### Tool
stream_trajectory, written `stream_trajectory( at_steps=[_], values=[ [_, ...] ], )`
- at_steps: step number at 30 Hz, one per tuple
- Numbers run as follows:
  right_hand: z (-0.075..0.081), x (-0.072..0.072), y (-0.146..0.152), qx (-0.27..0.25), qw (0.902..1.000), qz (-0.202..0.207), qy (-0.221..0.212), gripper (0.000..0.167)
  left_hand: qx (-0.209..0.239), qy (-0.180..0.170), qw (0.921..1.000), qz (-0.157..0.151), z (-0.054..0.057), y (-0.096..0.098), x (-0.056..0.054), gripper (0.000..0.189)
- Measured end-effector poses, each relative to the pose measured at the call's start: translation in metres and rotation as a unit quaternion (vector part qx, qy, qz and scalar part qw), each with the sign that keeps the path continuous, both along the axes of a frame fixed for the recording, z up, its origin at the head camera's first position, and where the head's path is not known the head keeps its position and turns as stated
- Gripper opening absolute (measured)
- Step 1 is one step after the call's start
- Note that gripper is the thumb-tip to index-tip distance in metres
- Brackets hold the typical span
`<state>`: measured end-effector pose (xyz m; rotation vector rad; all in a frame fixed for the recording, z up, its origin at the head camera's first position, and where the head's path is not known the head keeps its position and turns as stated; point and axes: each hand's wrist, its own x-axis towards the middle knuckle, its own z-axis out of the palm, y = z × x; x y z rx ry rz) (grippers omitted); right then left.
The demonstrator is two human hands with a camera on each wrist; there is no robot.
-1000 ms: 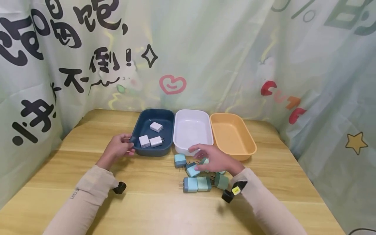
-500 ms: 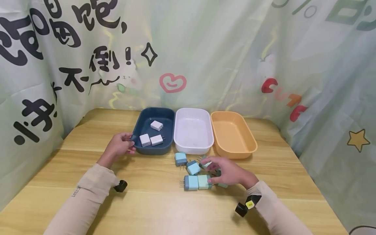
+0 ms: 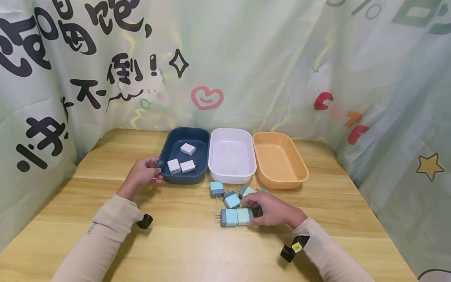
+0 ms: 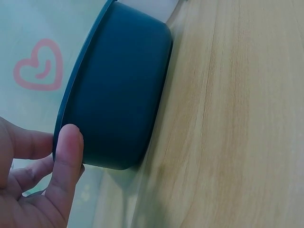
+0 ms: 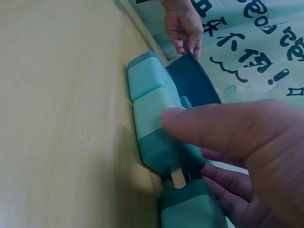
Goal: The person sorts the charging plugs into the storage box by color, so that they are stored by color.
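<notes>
My left hand (image 3: 142,172) pinches the near-left edge of a dark blue tray (image 3: 184,179), its thumb (image 4: 67,147) against the outer wall. Three white charger plugs (image 3: 188,167) lie inside that tray. On the table, my right hand (image 3: 273,209) grips a two-tone green charger plug (image 5: 153,114), thumb on one side and fingers on the other. Its light end stands against a blue charger plug (image 3: 230,217) in line with it. Another green plug (image 5: 194,214) lies by its prongs in the right wrist view. The right hand partly hides the plugs beneath it in the head view.
A white tray (image 3: 232,178) and a yellow tray (image 3: 282,182) stand in a row right of the dark blue one. More blue plugs (image 3: 216,189) and a green plug (image 3: 246,191) lie before them. A printed curtain (image 3: 260,70) hangs behind the wooden table (image 3: 183,250).
My right hand has come down from over the plugs, towards me and rightward, and its fingers have closed on a green charger plug. The left hand stays at the dark blue tray.
</notes>
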<state>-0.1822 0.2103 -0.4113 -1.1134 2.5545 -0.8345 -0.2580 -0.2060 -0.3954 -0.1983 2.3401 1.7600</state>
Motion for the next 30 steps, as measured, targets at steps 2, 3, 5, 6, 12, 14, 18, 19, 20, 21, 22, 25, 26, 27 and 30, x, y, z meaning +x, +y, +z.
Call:
stream_trajectory(
  at_steps=[2,3,5,6,12,14,18,19,20,21,22,25,26,27,30],
  values=[
    [0.0014,-0.0005,-0.0009,0.015,0.9998,0.005,0.010,0.049,0.000,0.002,1.0000,-0.001,0.0009,0.0004,-0.0007,0.053],
    [0.0018,-0.0009,-0.0012,0.022,0.9997,0.008,0.013,0.050,0.000,0.003,1.0000,-0.001,0.0014,0.0007,-0.0009,0.053],
    [0.0028,-0.0013,-0.0017,0.035,0.9991,0.012,0.018,0.052,0.001,0.004,1.0000,-0.002,0.0020,0.0008,-0.0016,0.054],
    [0.0035,-0.0013,-0.0021,0.040,0.9989,0.013,0.019,0.052,0.001,0.004,1.0000,-0.002,0.0024,0.0011,-0.0020,0.054],
    [0.0027,-0.0023,-0.0010,0.045,0.9987,0.013,0.022,0.049,-0.010,0.003,0.9999,-0.002,0.0030,0.0019,-0.0024,0.054],
    [0.0018,-0.0019,-0.0001,0.038,0.9990,0.009,0.023,0.048,-0.009,0.004,0.9999,-0.004,0.0025,0.0018,-0.0015,0.054],
    [0.0017,-0.0003,0.0014,0.021,0.9994,0.003,0.026,0.047,-0.003,0.002,1.0000,-0.002,0.0007,0.0007,0.0011,0.054],
    [0.0023,-0.0003,0.0018,0.018,0.9994,0.002,0.028,0.047,-0.002,0.002,1.0000,-0.002,0.0006,0.0005,0.0013,0.054],
    [0.0030,-0.0003,0.0022,0.014,0.9995,0.004,0.030,0.047,-0.003,0.002,1.0000,-0.002,0.0009,0.0006,0.0017,0.054],
    [0.0039,-0.0004,0.0026,0.012,0.9995,0.005,0.030,0.047,-0.004,0.001,1.0000,0.000,0.0011,0.0008,0.0018,0.054],
    [0.0047,-0.0006,0.0030,0.009,0.9994,0.006,0.032,0.047,-0.003,0.001,1.0000,0.000,0.0012,0.0008,0.0016,0.054],
    [0.0064,-0.0014,0.0040,0.007,0.9993,0.003,0.035,0.047,-0.003,0.002,1.0000,-0.001,0.0017,0.0012,0.0015,0.054],
    [0.0071,-0.0017,0.0041,0.005,0.9994,0.001,0.035,0.047,-0.003,0.003,1.0000,-0.001,0.0016,0.0013,0.0013,0.054],
    [0.0079,-0.0021,0.0040,0.004,0.9993,-0.002,0.037,0.047,-0.005,0.004,1.0000,-0.001,0.0016,0.0013,0.0012,0.054],
    [0.0097,-0.0040,0.0029,-0.001,0.9991,-0.005,0.042,0.047,-0.009,0.005,0.9999,-0.001,0.0017,0.0014,0.0016,0.054]
  ],
)
